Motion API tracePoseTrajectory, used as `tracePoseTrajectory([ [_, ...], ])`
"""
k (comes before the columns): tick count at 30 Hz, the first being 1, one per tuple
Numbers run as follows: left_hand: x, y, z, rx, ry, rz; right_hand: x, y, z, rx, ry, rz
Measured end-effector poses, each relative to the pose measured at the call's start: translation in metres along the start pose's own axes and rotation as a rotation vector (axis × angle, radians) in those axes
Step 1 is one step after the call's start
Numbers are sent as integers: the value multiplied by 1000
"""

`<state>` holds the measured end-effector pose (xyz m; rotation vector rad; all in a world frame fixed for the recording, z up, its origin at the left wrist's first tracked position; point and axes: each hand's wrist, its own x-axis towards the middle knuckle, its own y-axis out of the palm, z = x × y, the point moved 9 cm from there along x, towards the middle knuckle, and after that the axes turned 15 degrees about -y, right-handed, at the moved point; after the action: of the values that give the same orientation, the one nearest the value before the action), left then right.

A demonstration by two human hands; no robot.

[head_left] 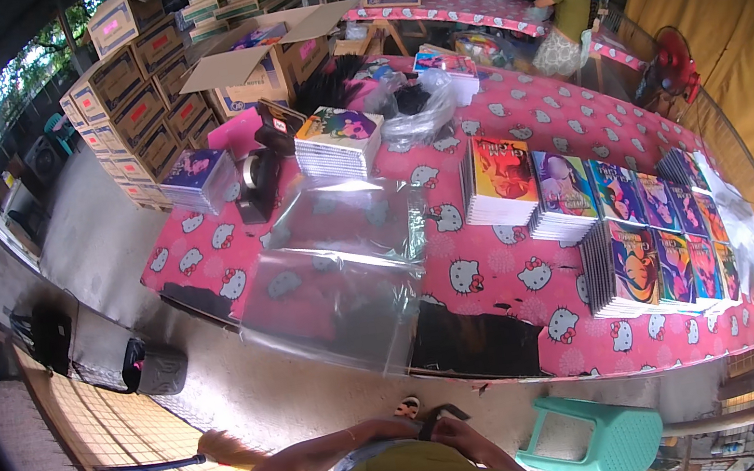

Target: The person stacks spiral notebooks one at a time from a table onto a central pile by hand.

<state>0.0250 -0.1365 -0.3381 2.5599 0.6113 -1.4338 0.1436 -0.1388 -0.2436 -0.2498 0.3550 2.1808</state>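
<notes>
Both hands are close together in front of my waist, short of the table's near edge. My right hand (455, 432) is closed round a dark strap-like thing (448, 410), whose exact kind I cannot make out. My left hand (392, 428) meets it from the other side, its fingers curled in and partly hidden. Beyond them, large clear plastic sheets (329, 306) lie over the table's near edge and hang down a little. To their right stand several stacks of colourful notebooks (635, 265), in rows.
The table has a pink cartoon-cat cover (496, 315), torn at the front. A tape dispenser (258, 185) and more notebook stacks (339, 139) stand farther back. Cartons (125, 117) are piled at left, a green stool (612, 439) is near right, and a red fan (669, 65) is beyond. Other people (570, 12) work behind.
</notes>
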Motion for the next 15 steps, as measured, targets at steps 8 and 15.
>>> tracePoseTrajectory([
  [8, 19, -9, -12, 58, 47, 57, 8, -8, 15, -240, -17, 153],
  [15, 22, -18, -15, 121, 62, 106, 11, -7, 26, -205, 33, 171],
])
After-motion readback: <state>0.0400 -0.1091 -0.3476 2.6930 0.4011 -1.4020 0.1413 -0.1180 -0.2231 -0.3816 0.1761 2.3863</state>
